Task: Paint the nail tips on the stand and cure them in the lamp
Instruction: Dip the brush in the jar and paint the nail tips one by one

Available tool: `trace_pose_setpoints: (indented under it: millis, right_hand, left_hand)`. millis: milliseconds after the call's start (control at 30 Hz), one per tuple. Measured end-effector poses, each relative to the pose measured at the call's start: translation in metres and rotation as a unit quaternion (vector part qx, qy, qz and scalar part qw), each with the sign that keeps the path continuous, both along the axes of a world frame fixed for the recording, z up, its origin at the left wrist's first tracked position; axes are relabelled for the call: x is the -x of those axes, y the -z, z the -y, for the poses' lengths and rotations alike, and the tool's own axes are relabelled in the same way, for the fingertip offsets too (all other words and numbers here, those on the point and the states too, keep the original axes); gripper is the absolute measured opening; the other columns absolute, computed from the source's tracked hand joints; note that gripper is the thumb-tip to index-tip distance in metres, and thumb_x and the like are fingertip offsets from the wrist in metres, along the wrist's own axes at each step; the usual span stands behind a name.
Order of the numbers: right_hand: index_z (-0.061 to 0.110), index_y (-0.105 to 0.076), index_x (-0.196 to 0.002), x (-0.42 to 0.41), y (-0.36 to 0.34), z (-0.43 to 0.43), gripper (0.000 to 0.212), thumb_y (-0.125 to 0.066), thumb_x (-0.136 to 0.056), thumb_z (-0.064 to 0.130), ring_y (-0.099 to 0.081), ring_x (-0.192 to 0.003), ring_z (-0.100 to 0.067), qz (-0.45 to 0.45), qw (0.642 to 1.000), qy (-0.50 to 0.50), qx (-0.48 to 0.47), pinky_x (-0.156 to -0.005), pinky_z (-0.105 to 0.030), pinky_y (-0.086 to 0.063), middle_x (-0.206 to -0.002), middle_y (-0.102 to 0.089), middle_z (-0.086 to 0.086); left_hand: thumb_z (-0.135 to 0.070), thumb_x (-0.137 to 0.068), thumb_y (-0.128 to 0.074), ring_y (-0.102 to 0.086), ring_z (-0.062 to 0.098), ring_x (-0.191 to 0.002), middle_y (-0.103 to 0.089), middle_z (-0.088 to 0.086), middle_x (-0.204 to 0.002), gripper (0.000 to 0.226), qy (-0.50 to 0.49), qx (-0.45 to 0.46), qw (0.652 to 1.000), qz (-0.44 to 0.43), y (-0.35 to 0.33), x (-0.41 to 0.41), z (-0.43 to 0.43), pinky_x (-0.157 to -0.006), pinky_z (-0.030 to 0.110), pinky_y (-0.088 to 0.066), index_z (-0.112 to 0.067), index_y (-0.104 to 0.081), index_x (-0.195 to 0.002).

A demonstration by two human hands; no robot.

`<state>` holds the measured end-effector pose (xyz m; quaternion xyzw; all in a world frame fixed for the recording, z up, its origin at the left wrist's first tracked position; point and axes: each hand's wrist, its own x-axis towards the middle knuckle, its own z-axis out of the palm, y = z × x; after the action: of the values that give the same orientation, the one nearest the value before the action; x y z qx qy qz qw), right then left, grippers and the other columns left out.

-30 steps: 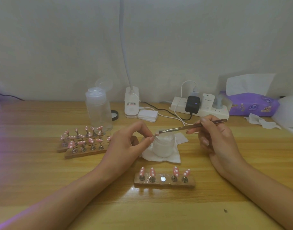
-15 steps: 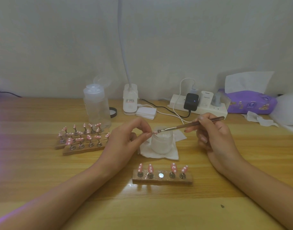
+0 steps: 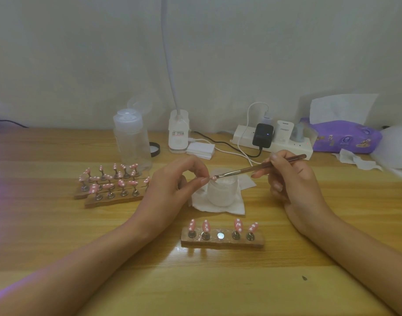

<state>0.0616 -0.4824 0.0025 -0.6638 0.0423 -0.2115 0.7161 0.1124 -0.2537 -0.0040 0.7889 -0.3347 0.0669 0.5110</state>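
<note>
Head view: my left hand (image 3: 172, 188) pinches a pink nail tip (image 3: 214, 178) over the white jar (image 3: 221, 190). My right hand (image 3: 291, 179) grips the brush (image 3: 259, 167), bristles touching that tip. Both hover beyond the four-tip stand (image 3: 222, 240).

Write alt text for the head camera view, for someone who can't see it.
A person's left hand pinches a pink nail tip near a white jar while the right hand holds a thin brush to it. In front, a wooden stand holds four more tips, its middle spot bare.
</note>
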Motion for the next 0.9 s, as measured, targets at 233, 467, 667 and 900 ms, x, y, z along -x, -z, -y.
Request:
trace_pose_setpoints:
  millis: [233,467,667,900]
  right_hand:
    - [0.017,-0.059,-0.082,0.0007,0.0000,0.0000,0.023,-0.049,-0.102,0.022,-0.035,-0.046,-0.009,0.011,1.000,-0.009,0.009,-0.040,-0.016,-0.030,-0.076,-0.074,-0.008]
    - [0.018,-0.059,-0.081,0.0011,-0.0005,0.0005,0.023,-0.048,-0.102,0.020,-0.036,-0.045,-0.008,0.028,0.999,-0.012,0.009,-0.039,-0.016,-0.029,-0.075,-0.073,-0.007]
    - [0.019,-0.058,-0.080,0.0004,-0.0002,0.0024,0.025,-0.048,-0.103,0.019,-0.036,-0.044,-0.007,0.036,0.999,-0.005,-0.023,-0.039,-0.016,-0.029,-0.074,-0.073,-0.008]
    - [0.020,-0.057,-0.079,0.0007,0.0005,0.0019,0.025,-0.048,-0.103,0.018,-0.035,-0.044,-0.008,0.033,0.999,0.005,-0.025,-0.039,-0.016,-0.029,-0.074,-0.073,-0.009]
  left_hand:
    - [-0.015,-0.094,-0.066,-0.043,0.010,-0.053,-0.066,-0.011,-0.092,0.009,0.003,0.005,1.000,-0.006,-0.0011,0.0010,0.0003,-0.057,0.029,-0.044,-0.022,-0.065,-0.087]
    - [-0.016,-0.094,-0.067,-0.041,0.005,-0.053,-0.067,-0.011,-0.093,0.008,0.003,0.001,1.000,-0.013,-0.0008,0.0008,0.0002,-0.057,0.021,-0.042,-0.021,-0.065,-0.088]
    - [-0.016,-0.093,-0.067,-0.043,0.007,-0.052,-0.067,-0.011,-0.092,0.007,0.003,0.004,1.000,-0.016,-0.0015,0.0006,0.0011,-0.056,0.023,-0.043,-0.020,-0.065,-0.087]
    - [-0.017,-0.093,-0.068,-0.045,0.011,-0.051,-0.067,-0.011,-0.092,0.008,0.003,0.007,1.000,-0.020,-0.0013,0.0005,0.0011,-0.055,0.026,-0.044,-0.021,-0.065,-0.086]
